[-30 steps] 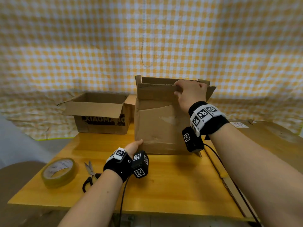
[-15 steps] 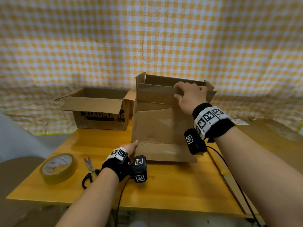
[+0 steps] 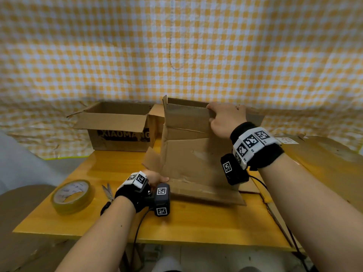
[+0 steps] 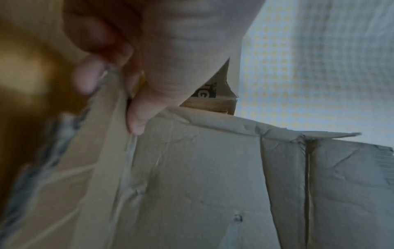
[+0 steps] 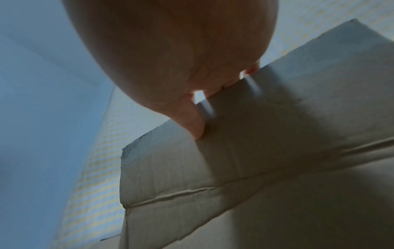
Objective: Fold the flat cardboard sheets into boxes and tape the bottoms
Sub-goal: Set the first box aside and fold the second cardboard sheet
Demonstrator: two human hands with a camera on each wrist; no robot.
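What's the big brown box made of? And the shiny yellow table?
The box looks like plain matte corrugated cardboard: its cut top edge shows little ridges, and it has creases. The table seems to be glossy varnished wood or a wood-look top: faint grain lines and light reflections show.

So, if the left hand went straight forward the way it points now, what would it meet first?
The left hand already pinches the lower left corner of the cardboard box, so it would only press into that. Beyond it stands the printed box, probably next, though depth is unclear.
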